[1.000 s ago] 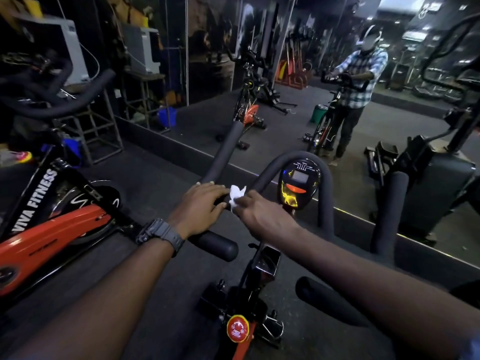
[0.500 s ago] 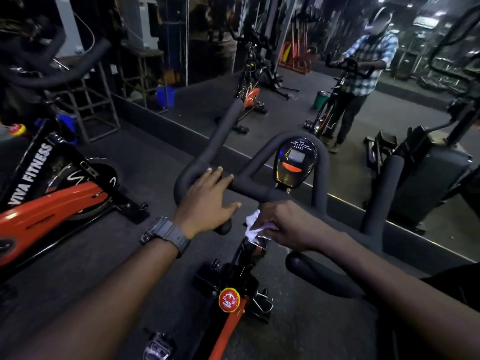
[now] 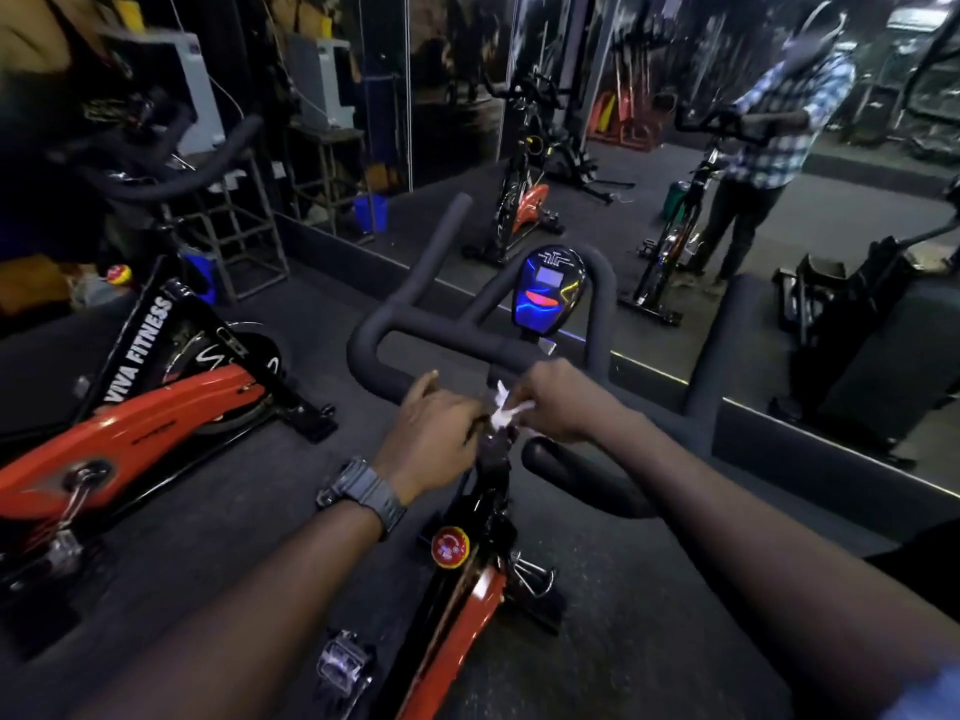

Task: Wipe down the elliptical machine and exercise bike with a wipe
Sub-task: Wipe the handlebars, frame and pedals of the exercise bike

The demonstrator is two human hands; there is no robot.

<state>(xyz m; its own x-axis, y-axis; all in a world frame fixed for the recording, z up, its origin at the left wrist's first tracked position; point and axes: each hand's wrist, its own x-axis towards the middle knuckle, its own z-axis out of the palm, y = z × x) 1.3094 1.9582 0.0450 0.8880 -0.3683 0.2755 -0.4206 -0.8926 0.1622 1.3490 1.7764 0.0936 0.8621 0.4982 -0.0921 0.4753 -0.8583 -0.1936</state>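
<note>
1. crumpled white wipe (image 3: 505,407) sits bunched at the middle of the head view, just above the black stem of the red-and-black exercise bike (image 3: 470,589), below the black foam-padded handlebar (image 3: 441,340).
2. right hand (image 3: 561,402), at three o'clock of the wipe, pinches it with curled fingers; left hand (image 3: 434,439), at nine o'clock of it and wearing a grey wristwatch (image 3: 363,491), curls its fingers beside it, and whether they touch the wipe or the stem i cannot tell.
3. the blue-lit oval console (image 3: 548,293) stands at twelve o'clock of the hands, well clear of them.
4. a second orange bike marked viva fitness (image 3: 140,407) stands at nine o'clock; a wall mirror (image 3: 675,200) fills the far side.
5. risk, as a judgement: the wipe is a small wad, so it may slip out or skip patches of foam; it could also snag on the stem's hardware and tear.
</note>
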